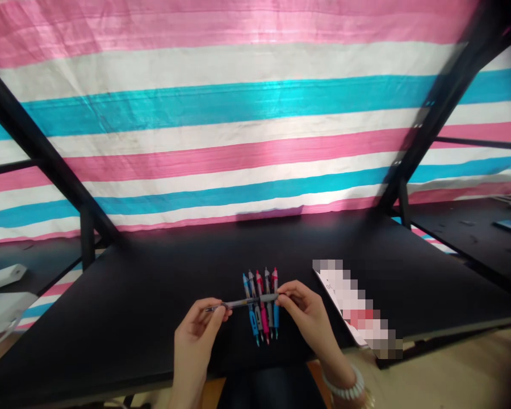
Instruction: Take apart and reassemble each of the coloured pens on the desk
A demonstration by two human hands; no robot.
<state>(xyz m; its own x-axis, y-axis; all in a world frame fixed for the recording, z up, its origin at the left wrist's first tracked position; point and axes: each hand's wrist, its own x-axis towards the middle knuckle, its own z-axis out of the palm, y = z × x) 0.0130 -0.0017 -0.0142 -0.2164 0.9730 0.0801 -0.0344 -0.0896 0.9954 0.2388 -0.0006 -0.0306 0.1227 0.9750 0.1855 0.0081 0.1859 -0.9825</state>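
Note:
A slim pen (pixel 239 304) with a clear barrel and a grey section is stretched level between both hands. My left hand (pixel 199 325) pinches its left end between thumb and fingers. At the grey right end, the thumb and fingertips of my right hand (pixel 303 309) close on it. Under the held pen, several click pens lie side by side on the black table, including a blue pen (pixel 252 322), a pink pen (pixel 264 322) and another blue-barrelled pen (pixel 276 318) with a red top. The held pen crosses over their middles; whether it touches them I cannot tell.
A flat white packet (pixel 336 304), partly pixelated, lies right of my right hand on the black table (pixel 153 284). Black metal frame bars (pixel 55 165) slant up at both sides before a striped sheet (pixel 247 102). White devices (pixel 8 309) sit on the left neighbouring table.

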